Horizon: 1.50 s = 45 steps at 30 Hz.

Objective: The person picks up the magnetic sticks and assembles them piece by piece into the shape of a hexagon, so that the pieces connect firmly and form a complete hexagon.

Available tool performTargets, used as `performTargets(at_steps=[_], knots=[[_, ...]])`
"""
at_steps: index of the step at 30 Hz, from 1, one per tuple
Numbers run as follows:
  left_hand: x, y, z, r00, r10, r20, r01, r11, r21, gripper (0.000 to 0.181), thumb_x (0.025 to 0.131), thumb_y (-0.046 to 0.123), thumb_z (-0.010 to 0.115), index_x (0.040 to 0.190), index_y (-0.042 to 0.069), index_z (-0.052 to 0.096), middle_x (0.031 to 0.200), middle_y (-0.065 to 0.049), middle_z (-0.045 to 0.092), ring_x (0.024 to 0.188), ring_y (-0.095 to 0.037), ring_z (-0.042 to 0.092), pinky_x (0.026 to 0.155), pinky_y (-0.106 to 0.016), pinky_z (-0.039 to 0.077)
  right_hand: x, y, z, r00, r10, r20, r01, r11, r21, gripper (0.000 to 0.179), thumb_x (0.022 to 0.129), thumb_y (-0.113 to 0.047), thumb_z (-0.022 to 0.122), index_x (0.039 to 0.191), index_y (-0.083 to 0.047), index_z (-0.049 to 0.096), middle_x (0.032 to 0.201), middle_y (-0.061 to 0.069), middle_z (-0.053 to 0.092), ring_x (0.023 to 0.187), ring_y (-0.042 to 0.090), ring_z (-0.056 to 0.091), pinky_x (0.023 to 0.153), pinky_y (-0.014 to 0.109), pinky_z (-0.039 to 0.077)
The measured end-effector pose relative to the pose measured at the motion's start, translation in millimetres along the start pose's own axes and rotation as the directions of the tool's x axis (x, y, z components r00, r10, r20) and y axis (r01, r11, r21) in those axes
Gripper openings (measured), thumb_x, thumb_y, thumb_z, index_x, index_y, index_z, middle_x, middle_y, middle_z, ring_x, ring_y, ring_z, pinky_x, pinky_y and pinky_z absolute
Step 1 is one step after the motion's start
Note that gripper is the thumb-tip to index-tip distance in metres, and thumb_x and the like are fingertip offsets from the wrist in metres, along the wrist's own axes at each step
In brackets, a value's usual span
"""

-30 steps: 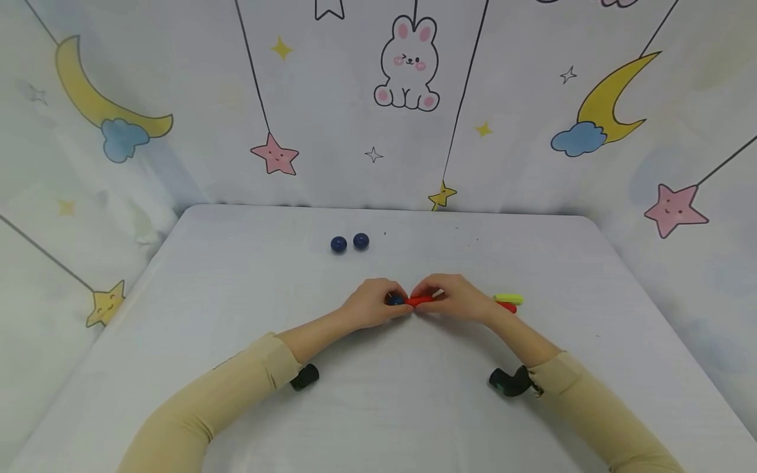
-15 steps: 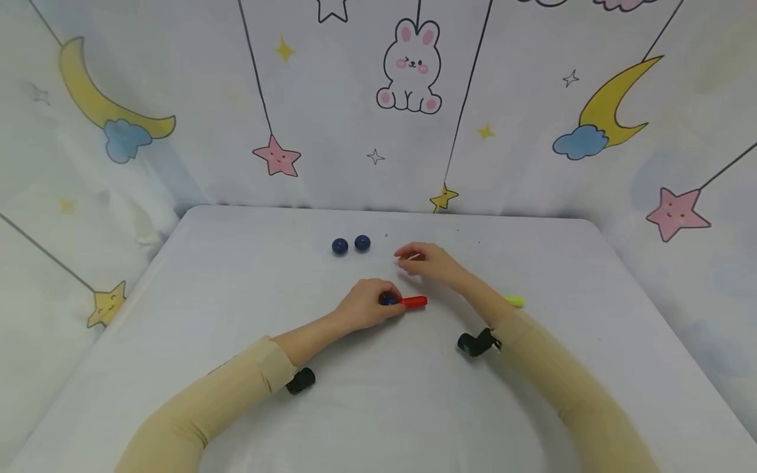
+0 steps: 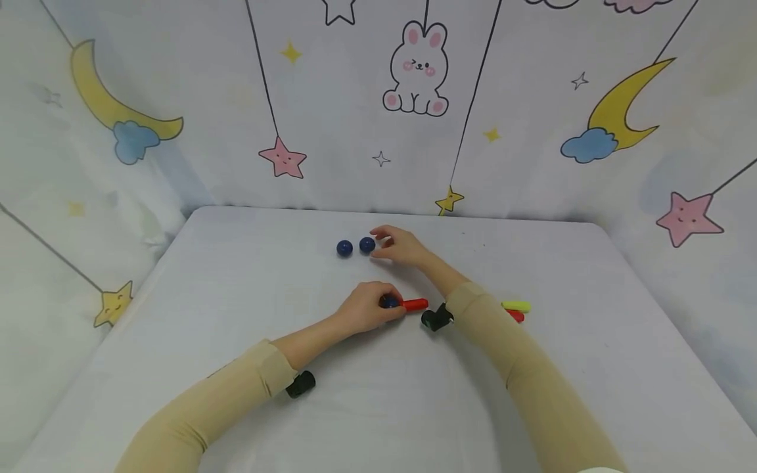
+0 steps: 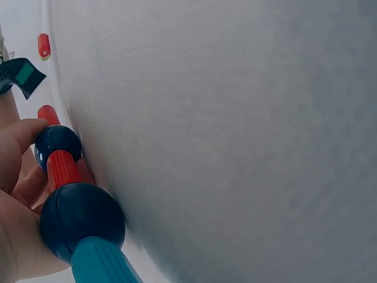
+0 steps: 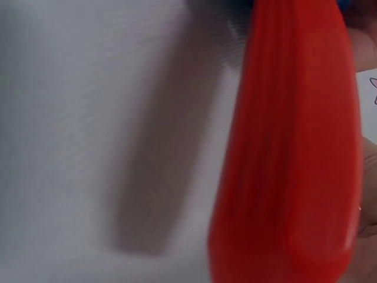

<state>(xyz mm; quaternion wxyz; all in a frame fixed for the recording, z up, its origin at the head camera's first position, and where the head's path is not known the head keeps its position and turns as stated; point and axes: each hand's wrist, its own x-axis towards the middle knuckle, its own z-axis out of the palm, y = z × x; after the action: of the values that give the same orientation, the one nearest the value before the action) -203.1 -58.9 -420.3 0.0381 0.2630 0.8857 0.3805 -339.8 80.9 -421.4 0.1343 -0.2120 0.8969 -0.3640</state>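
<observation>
My left hand (image 3: pixel 367 309) grips a navy ball (image 3: pixel 389 301) near the middle of the table, and a red rod (image 3: pixel 415 305) sticks out from it to the right. In the left wrist view this is a chain: a teal rod (image 4: pixel 103 262), a near navy ball (image 4: pixel 82 215), a short red connector (image 4: pixel 62 168) and a far ball (image 4: pixel 58 144). Further back, my right hand (image 3: pixel 402 247) has thumb and fingers apart beside a loose navy ball (image 3: pixel 367 245); contact is unclear. The red rod fills much of the right wrist view.
A second loose navy ball (image 3: pixel 344 248) sits left of the first. Right of my right forearm lie a yellow-green rod (image 3: pixel 516 306) and another red rod (image 3: pixel 524 316). Black wrist cameras (image 3: pixel 301 384) hang low under both sleeves. A patterned cloth (image 3: pixel 331 98) rises behind the table.
My right hand has let go of the red rod and moved back and left to the loose balls. The rod stays on the ball in my left hand, which has barely moved.
</observation>
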Motion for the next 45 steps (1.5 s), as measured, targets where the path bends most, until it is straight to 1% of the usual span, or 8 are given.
performTargets(at_steps=[4, 7, 12, 22, 27, 31, 37, 45], knots=[[0.0, -0.1, 0.3, 1.0, 0.005, -0.006, -0.005, 1.0, 0.0, 0.012, 0.088, 0.022, 0.072, 0.093, 0.011, 0.071, 0.084, 0.002, 0.065, 0.076, -0.014, 0.056, 0.069, -0.026, 0.045, 2.7, -0.3, 1.2, 1.0, -0.024, -0.009, 0.024, 0.999, -0.028, 0.043, 0.09, -0.024, 0.071, 0.131, -0.015, 0.059, 0.127, 0.007, 0.059, 0.113, 0.023, 0.056, 0.092, 0.036, 0.048], [0.0, -0.3, 0.3, 1.0, 0.012, -0.016, -0.012, 1.0, 0.001, 0.011, 0.087, 0.021, 0.072, 0.092, 0.011, 0.071, 0.084, 0.001, 0.066, 0.077, -0.016, 0.058, 0.07, -0.027, 0.046, 0.5, 0.2, 1.4, 0.999, -0.013, -0.036, 0.011, 0.999, -0.032, 0.036, 0.091, -0.027, 0.07, 0.123, -0.012, 0.063, 0.121, 0.007, 0.063, 0.111, 0.023, 0.057, 0.09, 0.036, 0.048], [-0.4, -0.2, 0.4, 1.0, 0.004, -0.007, -0.004, 1.0, 0.005, 0.011, 0.087, 0.021, 0.072, 0.093, 0.011, 0.071, 0.084, 0.002, 0.066, 0.077, -0.014, 0.057, 0.071, -0.026, 0.045, -6.9, -1.2, 0.8, 0.999, 0.012, -0.051, -0.013, 1.0, -0.022, 0.045, 0.089, -0.029, 0.073, 0.127, -0.01, 0.059, 0.121, 0.007, 0.063, 0.112, 0.022, 0.058, 0.091, 0.035, 0.048], [-1.3, -2.4, 0.5, 0.999, 0.051, -0.019, -0.051, 0.999, -0.018, 0.012, 0.088, 0.019, 0.071, 0.093, 0.009, 0.071, 0.083, 0.003, 0.066, 0.077, -0.014, 0.057, 0.069, -0.023, 0.046, -3.4, -22.9, 12.8, 0.995, -0.062, 0.082, 0.066, 0.996, -0.057, 0.058, 0.084, -0.034, 0.077, 0.134, -0.014, 0.056, 0.128, 0.005, 0.058, 0.113, 0.02, 0.056, 0.096, 0.034, 0.045], [-0.9, -4.3, 1.8, 0.998, 0.06, -0.026, -0.06, 0.998, -0.009, 0.013, 0.088, 0.02, 0.071, 0.094, 0.009, 0.072, 0.084, 0.003, 0.066, 0.076, -0.014, 0.058, 0.068, -0.022, 0.045, 0.3, -32.2, 20.0, 0.984, -0.126, 0.122, 0.14, 0.983, -0.119, 0.047, 0.086, -0.031, 0.075, 0.128, -0.014, 0.061, 0.125, 0.004, 0.061, 0.111, 0.019, 0.057, 0.095, 0.033, 0.045], [-0.9, -4.1, 1.7, 0.998, 0.059, -0.028, -0.059, 0.998, 0.007, 0.014, 0.087, 0.021, 0.071, 0.094, 0.009, 0.072, 0.083, 0.002, 0.066, 0.076, -0.014, 0.058, 0.067, -0.023, 0.045, -1.9, -33.5, 20.3, 0.984, -0.13, 0.122, 0.147, 0.979, -0.141, 0.039, 0.088, -0.028, 0.074, 0.123, -0.013, 0.064, 0.123, 0.004, 0.063, 0.111, 0.02, 0.057, 0.096, 0.033, 0.045], [-0.3, -2.2, 1.9, 0.999, 0.037, -0.022, -0.037, 0.999, 0.014, 0.012, 0.087, 0.021, 0.072, 0.093, 0.01, 0.072, 0.084, 0.003, 0.066, 0.076, -0.014, 0.059, 0.068, -0.024, 0.046, -18.4, -20.0, 7.4, 0.992, -0.096, 0.085, 0.102, 0.993, -0.068, 0.041, 0.087, -0.029, 0.074, 0.124, -0.014, 0.064, 0.12, 0.005, 0.063, 0.109, 0.02, 0.058, 0.094, 0.036, 0.046], [-0.8, 2.2, 1.6, 1.0, 0.011, -0.017, -0.011, 1.0, 0.007, 0.012, 0.087, 0.02, 0.073, 0.093, 0.01, 0.072, 0.085, 0.001, 0.066, 0.077, -0.015, 0.057, 0.071, -0.027, 0.046, -70.5, 8.3, -17.1, 0.999, 0.029, 0.032, -0.032, 0.994, 0.108, 0.042, 0.087, -0.028, 0.074, 0.126, -0.016, 0.064, 0.122, 0.005, 0.062, 0.11, 0.024, 0.055, 0.093, 0.04, 0.047]])
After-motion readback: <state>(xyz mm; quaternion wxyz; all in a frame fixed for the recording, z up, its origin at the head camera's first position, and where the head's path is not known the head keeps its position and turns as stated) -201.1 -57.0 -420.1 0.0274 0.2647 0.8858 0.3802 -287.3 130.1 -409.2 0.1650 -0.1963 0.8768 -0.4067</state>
